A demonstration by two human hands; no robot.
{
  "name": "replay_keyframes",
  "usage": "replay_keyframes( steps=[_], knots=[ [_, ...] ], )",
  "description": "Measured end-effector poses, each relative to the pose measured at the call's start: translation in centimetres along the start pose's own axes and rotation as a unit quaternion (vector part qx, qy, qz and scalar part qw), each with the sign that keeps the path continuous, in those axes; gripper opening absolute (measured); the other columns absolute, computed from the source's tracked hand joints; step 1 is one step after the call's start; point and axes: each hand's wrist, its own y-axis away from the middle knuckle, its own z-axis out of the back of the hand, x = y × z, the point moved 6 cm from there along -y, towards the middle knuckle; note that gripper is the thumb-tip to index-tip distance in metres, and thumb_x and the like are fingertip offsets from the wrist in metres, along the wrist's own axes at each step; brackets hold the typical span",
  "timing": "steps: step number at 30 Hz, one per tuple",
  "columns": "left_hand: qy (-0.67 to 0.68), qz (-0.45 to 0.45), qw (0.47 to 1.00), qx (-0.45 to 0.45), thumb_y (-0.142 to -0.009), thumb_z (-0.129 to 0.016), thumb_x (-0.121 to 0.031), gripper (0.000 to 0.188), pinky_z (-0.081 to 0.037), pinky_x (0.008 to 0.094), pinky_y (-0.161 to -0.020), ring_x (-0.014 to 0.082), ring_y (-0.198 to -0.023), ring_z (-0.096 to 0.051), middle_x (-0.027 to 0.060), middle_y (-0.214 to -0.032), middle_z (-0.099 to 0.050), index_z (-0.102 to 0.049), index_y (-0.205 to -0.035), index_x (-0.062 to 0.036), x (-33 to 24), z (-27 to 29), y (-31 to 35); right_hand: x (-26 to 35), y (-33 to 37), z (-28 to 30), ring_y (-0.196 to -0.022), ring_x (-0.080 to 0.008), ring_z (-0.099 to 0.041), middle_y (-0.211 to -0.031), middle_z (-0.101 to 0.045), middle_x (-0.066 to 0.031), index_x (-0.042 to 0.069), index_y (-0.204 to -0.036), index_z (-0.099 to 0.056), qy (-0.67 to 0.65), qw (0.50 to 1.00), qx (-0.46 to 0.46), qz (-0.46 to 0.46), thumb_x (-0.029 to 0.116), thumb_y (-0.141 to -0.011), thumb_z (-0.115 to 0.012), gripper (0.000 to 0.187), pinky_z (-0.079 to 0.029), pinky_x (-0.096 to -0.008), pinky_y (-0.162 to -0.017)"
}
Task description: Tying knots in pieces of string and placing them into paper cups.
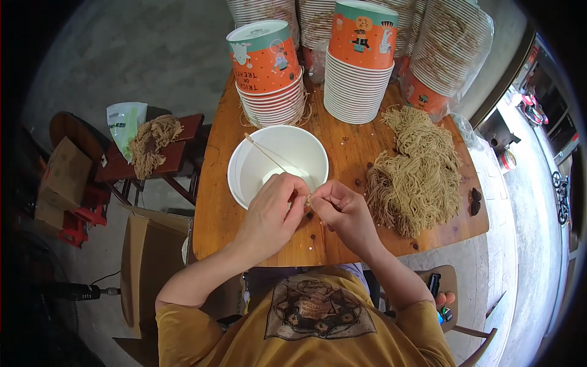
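My left hand [273, 206] and my right hand [341, 211] meet fingertip to fingertip over the near rim of a white paper bucket [234, 168]. Both pinch a tan cord [267, 154]. From my left fingers the cord slants up across the bucket's mouth to its far left rim. A small tan bit, perhaps a knot, shows between the fingertips; its detail is too small to make out. To the right of my right hand lies a loose heap of tan cords [422, 177].
Behind the bucket stand two stacks of orange and green paper buckets, a left stack [266, 64] and a right stack [361, 61]. Plastic-wrapped stacks [449, 49] line the wooden table's [342, 150] back. A cardboard box [137, 263] and stool [189, 131] with more cord stand left.
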Motion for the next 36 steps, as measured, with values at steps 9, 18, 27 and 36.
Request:
replay_keyframes(
  steps=[9, 18, 27, 36],
  knots=[
    [-0.083, -0.113, 0.990, -0.035, -0.079, -0.060, 0.003, 0.019, -0.043, 0.0376, -0.069, 0.0286, -0.079, -0.052, 0.0104, -0.085, -0.051, -0.048, -0.092, -0.0032, -0.7, -0.3, 0.4, 0.0, 0.5, 0.1, -0.062, -0.0004, -0.043, -0.075, -0.055, 0.0054, 0.003, -0.089, -0.058, -0.050, 0.997, -0.001, -0.064, 0.016, -0.090, -0.057, 0.012, -0.035, -0.0173, -0.055],
    [-0.104, -0.121, 0.985, -0.063, -0.075, -0.062, 0.004, 0.021, -0.045, 0.0361, -0.070, 0.0287, -0.082, -0.055, 0.0109, -0.088, -0.055, -0.053, -0.093, -0.0031, -0.6, -0.1, 1.0, -0.2, 0.6, 0.0, -0.059, -0.0006, -0.040, -0.070, -0.051, 0.0060, 0.005, -0.086, -0.059, -0.074, 0.995, -0.012, -0.065, 0.018, -0.090, -0.057, 0.014, -0.032, -0.0173, -0.052],
    [-0.117, -0.141, 0.982, -0.050, -0.075, -0.065, 0.000, 0.017, -0.045, 0.0372, -0.067, 0.0282, -0.079, -0.053, 0.0097, -0.086, -0.054, -0.053, -0.088, -0.0016, -1.2, 0.2, 0.9, 0.2, 0.9, -0.4, -0.053, 0.0004, -0.041, -0.064, -0.051, 0.0065, 0.007, -0.088, -0.061, -0.030, 0.999, -0.041, -0.010, 0.016, -0.090, -0.056, 0.011, -0.031, -0.0162, -0.048],
    [-0.275, -0.207, 0.938, -0.028, -0.069, -0.064, -0.005, 0.020, -0.044, 0.0336, -0.066, 0.0247, -0.074, -0.050, 0.0098, -0.080, -0.049, -0.052, -0.084, -0.0010, -2.6, -0.2, 1.2, 0.9, 1.8, -0.8, -0.057, -0.0007, -0.047, -0.067, -0.056, 0.0044, 0.001, -0.094, -0.061, 0.022, 0.996, -0.068, 0.049, 0.011, -0.091, -0.056, 0.012, -0.037, -0.0173, -0.051]
  ],
)
